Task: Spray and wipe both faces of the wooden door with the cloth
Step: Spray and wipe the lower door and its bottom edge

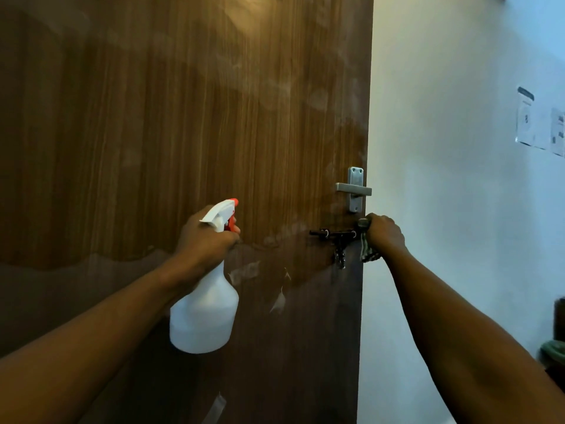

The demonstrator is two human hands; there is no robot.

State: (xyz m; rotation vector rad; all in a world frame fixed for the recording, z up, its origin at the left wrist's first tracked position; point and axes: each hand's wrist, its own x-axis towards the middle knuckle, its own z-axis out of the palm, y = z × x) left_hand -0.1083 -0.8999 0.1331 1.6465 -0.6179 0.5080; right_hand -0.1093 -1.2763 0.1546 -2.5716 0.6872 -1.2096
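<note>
The brown wooden door [183,133] fills the left and middle of the view, its face streaked with pale smears. My left hand [206,237] grips the neck of a white spray bottle [204,313] with an orange trigger and nozzle, pointed at the door. At the door's right edge, just below the handle, my right hand [385,234] holds a striped green cloth [367,252]; the fingers curl round the cloth and the door's edge.
A metal lever handle [354,189] sits near the door's right edge, with a black sliding bolt [334,235] under it. A pale wall [443,148] stands to the right, with paper notices [539,123] on it. Dark objects [555,347] sit at lower right.
</note>
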